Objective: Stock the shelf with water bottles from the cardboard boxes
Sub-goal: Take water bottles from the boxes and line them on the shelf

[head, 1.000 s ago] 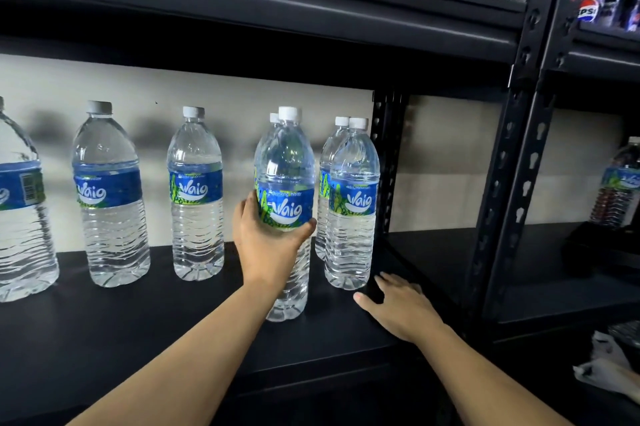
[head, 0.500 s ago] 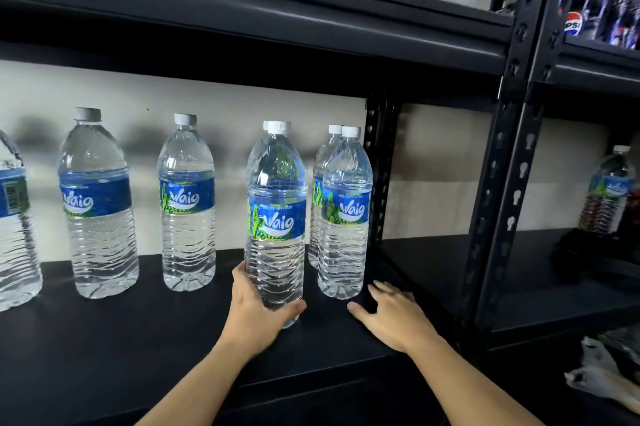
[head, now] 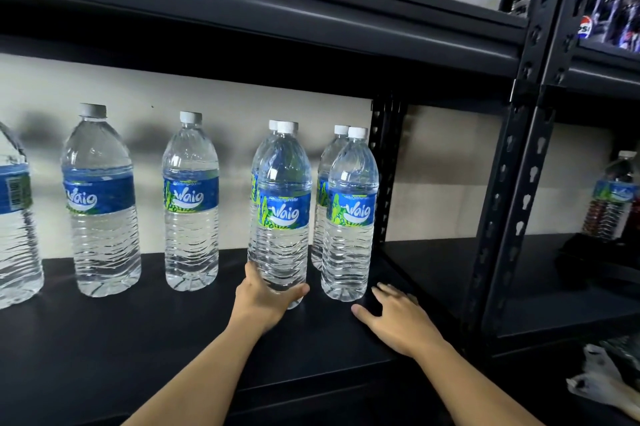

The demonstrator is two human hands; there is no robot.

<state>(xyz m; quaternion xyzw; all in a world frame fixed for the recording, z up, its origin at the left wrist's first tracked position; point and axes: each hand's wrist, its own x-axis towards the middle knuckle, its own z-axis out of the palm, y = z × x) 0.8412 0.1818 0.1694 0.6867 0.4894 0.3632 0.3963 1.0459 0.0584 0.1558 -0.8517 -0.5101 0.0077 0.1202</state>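
Observation:
My left hand (head: 265,301) grips the base of a clear water bottle (head: 284,207) with a blue label and white cap, standing upright on the black shelf (head: 138,339). Another bottle stands right behind it. To its right is a pair of bottles (head: 349,217), one behind the other. My right hand (head: 398,318) rests flat on the shelf just right of that pair, fingers spread, holding nothing. Further left along the back stand more bottles (head: 191,203), (head: 100,203), and one is cut off at the left edge (head: 15,217).
A black upright post (head: 512,200) divides this bay from the right one, where a bottle (head: 613,197) stands far back. The upper shelf (head: 277,16) hangs low overhead, with orange packets on top. Soda bottles (head: 616,16) sit top right. A white plastic bag (head: 602,380) lies at the lower right.
My left hand slid from the bottle's label down to its base and the bottle came down to stand on the shelf. My right hand stayed on the shelf.

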